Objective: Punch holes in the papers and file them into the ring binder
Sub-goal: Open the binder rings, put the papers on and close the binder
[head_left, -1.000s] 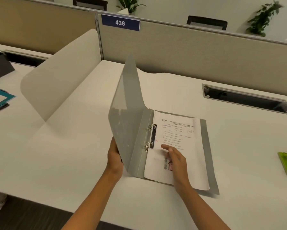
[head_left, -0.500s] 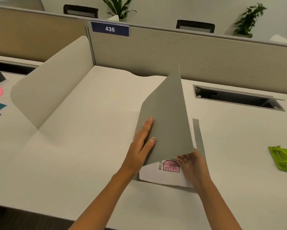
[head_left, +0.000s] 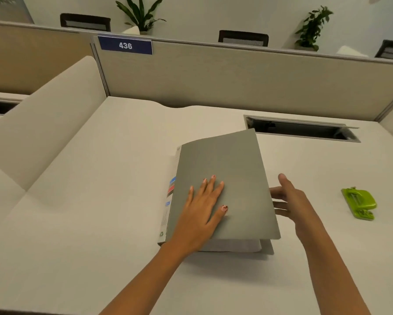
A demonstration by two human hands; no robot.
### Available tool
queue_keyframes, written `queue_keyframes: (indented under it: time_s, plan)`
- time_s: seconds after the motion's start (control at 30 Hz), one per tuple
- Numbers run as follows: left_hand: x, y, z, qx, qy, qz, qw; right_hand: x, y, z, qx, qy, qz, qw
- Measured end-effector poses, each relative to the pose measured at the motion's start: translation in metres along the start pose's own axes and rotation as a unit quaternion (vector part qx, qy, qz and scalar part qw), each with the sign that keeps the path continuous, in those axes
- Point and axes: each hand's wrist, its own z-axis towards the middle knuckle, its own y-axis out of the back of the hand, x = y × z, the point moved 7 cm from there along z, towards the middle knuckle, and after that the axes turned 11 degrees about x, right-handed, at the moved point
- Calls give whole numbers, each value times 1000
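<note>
Hands: left hand (head_left: 202, 214) flat, fingers straight, pressing grey cover (head_left: 243, 196); right hand (head_left: 291, 201) spread, holding nothing, at cover's right edge | ring binder (head_left: 225, 162): centre frame, long axis lower-to-upper, spine left | papers (head_left: 231, 245) show under lower edge, cover not quite down | nearer: left | hole punch (head_left: 359, 202) far right, well apart

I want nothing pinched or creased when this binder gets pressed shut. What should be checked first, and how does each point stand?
1. Binder cover flat: not ok, a gap shows at its near edge.
2. Papers between the covers: ok.
3. Rings shut: cannot tell, hidden.
4. Left hand flat on the cover: ok.
5. Right hand clear of the edge: not ok, fingers at the cover's right edge.
6. Punch out of the way: ok.
</note>
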Motion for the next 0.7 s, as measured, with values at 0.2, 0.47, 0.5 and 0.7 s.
queue_keyframes:
  time_s: [0.2,0.47,0.5,0.7]
  plan:
    - [15,-19,17,-10,72,76,994,-22,7,9,-92,-16,-183,979]
    - [35,-42,18,-3,172,214,962,-74,-2,20,-95,-90,-246,960]
    - [35,-44,18,-8,170,230,958,-77,-4,19,-98,-89,-252,959]
    - [36,-56,22,-2,184,263,947,-79,-15,14,-116,-17,-348,930]
